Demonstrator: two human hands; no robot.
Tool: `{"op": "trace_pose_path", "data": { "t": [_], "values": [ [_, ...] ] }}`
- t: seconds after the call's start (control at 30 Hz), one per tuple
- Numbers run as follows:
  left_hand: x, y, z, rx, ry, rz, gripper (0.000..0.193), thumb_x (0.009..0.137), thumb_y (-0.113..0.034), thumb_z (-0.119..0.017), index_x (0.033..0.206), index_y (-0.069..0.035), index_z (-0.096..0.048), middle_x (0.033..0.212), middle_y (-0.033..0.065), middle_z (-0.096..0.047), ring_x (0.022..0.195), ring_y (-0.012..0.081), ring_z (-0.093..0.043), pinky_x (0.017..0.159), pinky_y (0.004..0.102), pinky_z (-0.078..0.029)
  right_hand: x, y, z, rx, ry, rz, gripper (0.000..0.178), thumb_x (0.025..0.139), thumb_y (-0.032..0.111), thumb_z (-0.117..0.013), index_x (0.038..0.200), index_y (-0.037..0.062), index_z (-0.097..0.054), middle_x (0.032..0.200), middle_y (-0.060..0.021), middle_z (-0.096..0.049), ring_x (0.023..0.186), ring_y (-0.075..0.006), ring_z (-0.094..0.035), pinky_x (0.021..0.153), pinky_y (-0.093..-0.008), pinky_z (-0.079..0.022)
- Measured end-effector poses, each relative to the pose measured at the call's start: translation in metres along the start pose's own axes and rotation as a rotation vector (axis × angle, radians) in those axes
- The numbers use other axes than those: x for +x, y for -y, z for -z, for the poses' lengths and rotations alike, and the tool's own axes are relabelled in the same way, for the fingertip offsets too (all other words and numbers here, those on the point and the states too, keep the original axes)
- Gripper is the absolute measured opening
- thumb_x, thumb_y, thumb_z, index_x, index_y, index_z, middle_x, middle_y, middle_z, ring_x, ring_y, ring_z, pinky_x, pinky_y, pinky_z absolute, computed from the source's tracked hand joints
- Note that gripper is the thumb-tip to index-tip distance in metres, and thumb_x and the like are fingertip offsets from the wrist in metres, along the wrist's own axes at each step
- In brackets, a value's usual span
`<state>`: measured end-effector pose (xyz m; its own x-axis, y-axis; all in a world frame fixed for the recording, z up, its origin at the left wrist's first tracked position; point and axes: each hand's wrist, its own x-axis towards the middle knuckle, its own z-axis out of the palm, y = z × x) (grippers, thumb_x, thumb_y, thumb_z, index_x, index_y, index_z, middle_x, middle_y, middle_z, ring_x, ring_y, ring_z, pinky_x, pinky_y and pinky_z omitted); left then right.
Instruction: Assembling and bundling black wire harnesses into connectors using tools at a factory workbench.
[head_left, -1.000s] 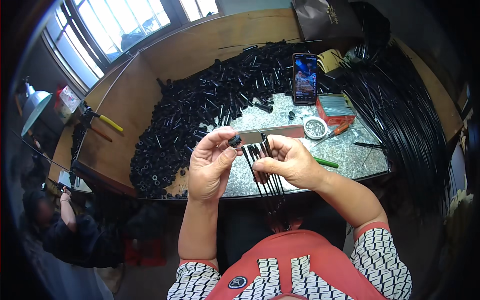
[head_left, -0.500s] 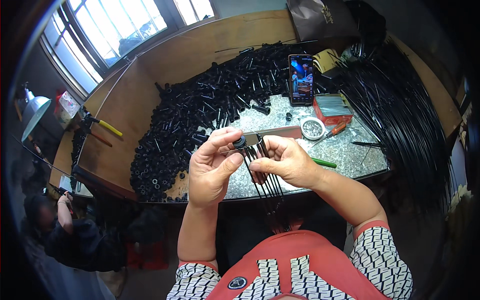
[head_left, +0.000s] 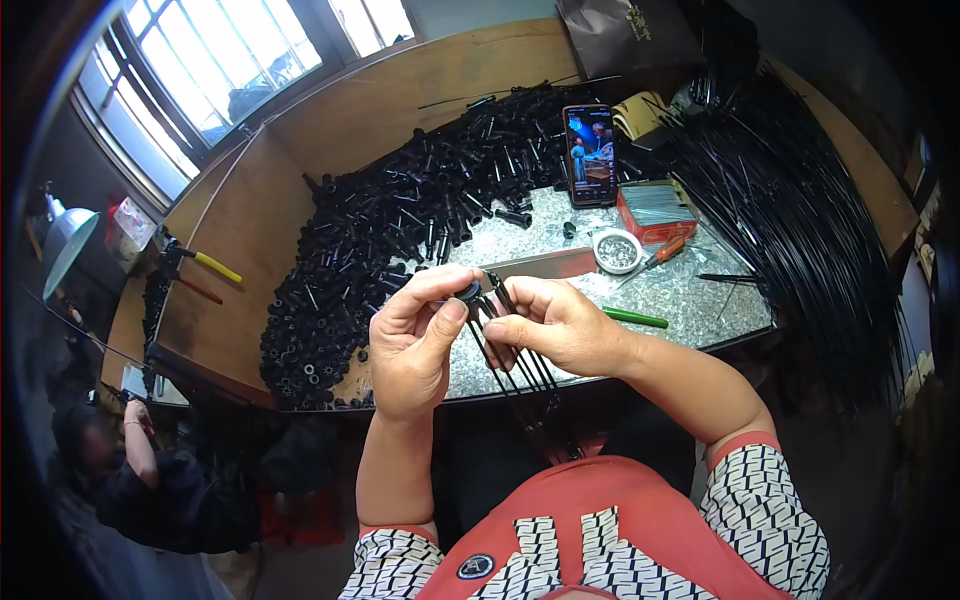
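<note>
Left hand (head_left: 413, 347), thumb and fingers pinching a small round black piece (head_left: 468, 291); just beside it, slender straight black rods (head_left: 529, 371), spread in a row and gripped by the right hand (head_left: 560, 328), the 2 hands close together; rightmost, a slim green bar (head_left: 636, 318) on the speckled grey surface (head_left: 725, 312).

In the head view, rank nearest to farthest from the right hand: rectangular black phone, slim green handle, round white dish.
1. Slim green handle, right of the right hand.
2. Round white dish, beyond the handle.
3. Rectangular black phone, beyond the dish.
</note>
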<state>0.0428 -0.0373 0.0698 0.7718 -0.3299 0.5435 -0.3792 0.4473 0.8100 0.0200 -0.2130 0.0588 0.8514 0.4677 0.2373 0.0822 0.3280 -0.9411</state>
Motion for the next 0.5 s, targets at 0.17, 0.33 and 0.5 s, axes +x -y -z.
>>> {"op": "trace_pose_path", "data": {
  "t": [0.17, 0.33, 0.5],
  "values": [
    [0.001, 0.002, 0.003, -0.101, 0.076, -0.017, 0.022, 0.085, 0.002, -0.061, 0.107, 0.004, -0.063, 0.111, 0.0158, -0.059, 0.106, 0.0210, -0.056, 0.094, 0.0320, -0.043, 0.002, -0.002, 0.007, 0.034, 0.112, -0.008, 0.018, 0.094, 0.019, -0.056, 0.091, 0.0020, -0.053, 0.076, -0.0053, -0.060, 0.067, -0.0111, -0.059, 0.062, -0.0260, -0.049],
    [-0.001, 0.004, 0.008, -0.147, 0.156, -0.038, 0.022, 0.085, 0.001, -0.062, 0.106, 0.004, -0.063, 0.111, 0.0170, -0.059, 0.107, 0.0227, -0.056, 0.094, 0.0328, -0.043, 0.004, -0.001, 0.013, 0.030, 0.210, -0.054, 0.022, 0.094, 0.026, -0.056, 0.094, 0.0036, -0.054, 0.078, -0.0042, -0.061, 0.069, -0.0113, -0.059, 0.064, -0.0260, -0.049],
    [0.002, -0.003, -0.004, -0.113, 0.120, -0.026, 0.028, 0.083, -0.007, -0.067, 0.108, 0.004, -0.061, 0.127, 0.0188, -0.049, 0.110, 0.0223, -0.054, 0.095, 0.0338, -0.042, 0.009, 0.001, 0.019, 0.081, 0.322, -0.101, 0.026, 0.093, 0.030, -0.057, 0.094, 0.0043, -0.058, 0.077, -0.0037, -0.062, 0.068, -0.0110, -0.060, 0.065, -0.0248, -0.049]
  ]
}}
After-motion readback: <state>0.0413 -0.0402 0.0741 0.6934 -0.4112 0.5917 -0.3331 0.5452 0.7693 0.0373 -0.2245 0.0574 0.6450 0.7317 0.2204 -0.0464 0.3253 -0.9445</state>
